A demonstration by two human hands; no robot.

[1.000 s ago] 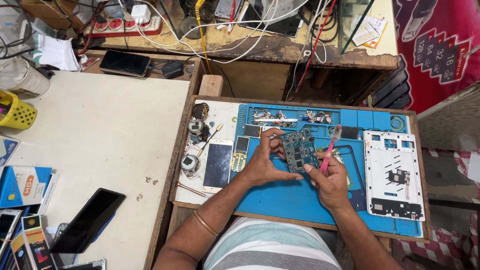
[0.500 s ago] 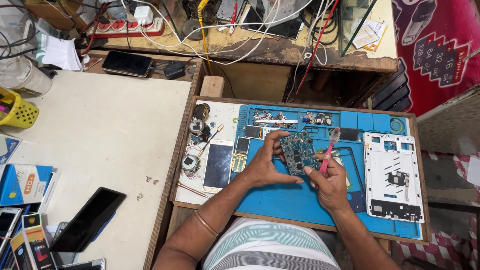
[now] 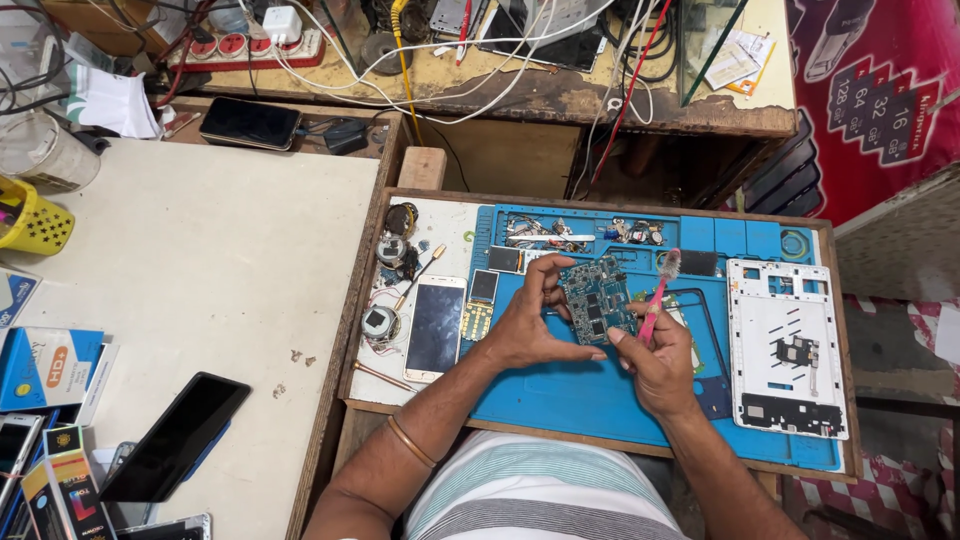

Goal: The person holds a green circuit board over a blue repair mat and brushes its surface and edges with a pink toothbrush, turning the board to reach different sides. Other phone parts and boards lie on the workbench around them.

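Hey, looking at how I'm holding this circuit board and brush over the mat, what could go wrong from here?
1. The left hand grips the circuit board only by its edge, in the air; brushing pressure might tip or drop it.
2. The pink toothbrush in the right hand may snag small components.
3. Loose parts lie on the blue mat below; a dropped board could scatter them.

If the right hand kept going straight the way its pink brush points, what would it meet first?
The right hand aims its pink brush up and away from the person. First in line looks like the dark rectangular part on the blue mat, though depth is unclear.
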